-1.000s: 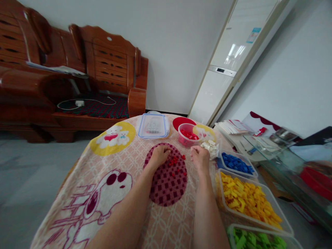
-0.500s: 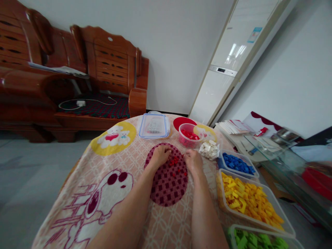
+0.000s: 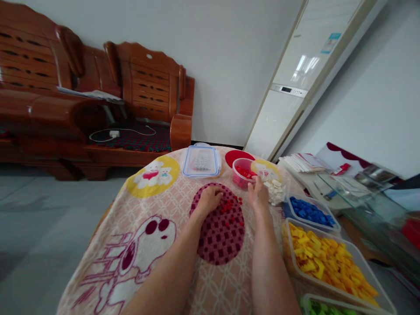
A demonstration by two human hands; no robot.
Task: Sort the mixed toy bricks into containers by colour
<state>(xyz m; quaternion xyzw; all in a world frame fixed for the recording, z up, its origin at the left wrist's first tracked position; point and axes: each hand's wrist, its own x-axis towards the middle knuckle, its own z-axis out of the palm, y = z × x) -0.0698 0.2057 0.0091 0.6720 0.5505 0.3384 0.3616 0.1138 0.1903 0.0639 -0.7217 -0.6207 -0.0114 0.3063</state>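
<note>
Small red pieces (image 3: 227,205) lie scattered on the dark red checked circle (image 3: 219,249) printed on the tablecloth. Over the upper part of that circle rests my left hand (image 3: 210,197), its fingers curled together beside the pieces; what is between them is hidden. My right hand (image 3: 258,193) is at the near right rim of a clear round tub (image 3: 242,183) of red pieces (image 3: 244,172). Its thumb and forefinger look apart, with nothing visible between them. A heap of white pieces (image 3: 274,191) is just right of this hand.
Clear boxes hold blue pieces (image 3: 308,212), yellow pieces (image 3: 328,258) and green pieces (image 3: 328,308) along the right side. A lidded clear box (image 3: 201,161) stands at the back of the table, near a red disc (image 3: 231,157). A glass-topped stand (image 3: 354,197) adjoins on the right.
My right hand has moved from the circle's right edge up to the tub's rim. My left hand stays near the red pieces. More red pieces show at the circle's upper right, and the view has shifted slightly.
</note>
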